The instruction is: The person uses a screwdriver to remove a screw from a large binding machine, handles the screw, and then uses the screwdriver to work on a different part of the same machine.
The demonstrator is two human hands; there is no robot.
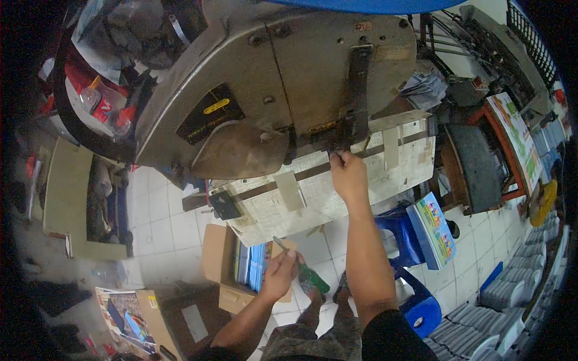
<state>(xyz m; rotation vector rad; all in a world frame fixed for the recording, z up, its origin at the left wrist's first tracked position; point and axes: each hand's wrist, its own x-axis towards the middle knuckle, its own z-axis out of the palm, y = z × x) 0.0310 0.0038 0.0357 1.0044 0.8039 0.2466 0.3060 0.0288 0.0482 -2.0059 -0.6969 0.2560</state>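
My left hand (279, 275) is closed around a thin grey rod-like piece (279, 242), its tip sticking up past the fingers; its exact kind is unclear. Ahead, my right hand (350, 177) reaches up to the lower edge of a large worn metal machine (313, 66). Its fingertips pinch together under the machine's dark vertical bar (359, 84), and whatever they grip is hidden. Below the machine lies a stained, pale work table (328, 207) with a dark strip along it. A small black block (224, 206) sits at the table's left end.
A cardboard box (232, 298) with blue booklets stands on the tiled floor, below the table. To the right, colourful booklets (435, 231) lie on a blue plastic stool (417, 304). Stacks of printed sheets (481, 322) line the right side. A green object (313, 280) shows near my legs.
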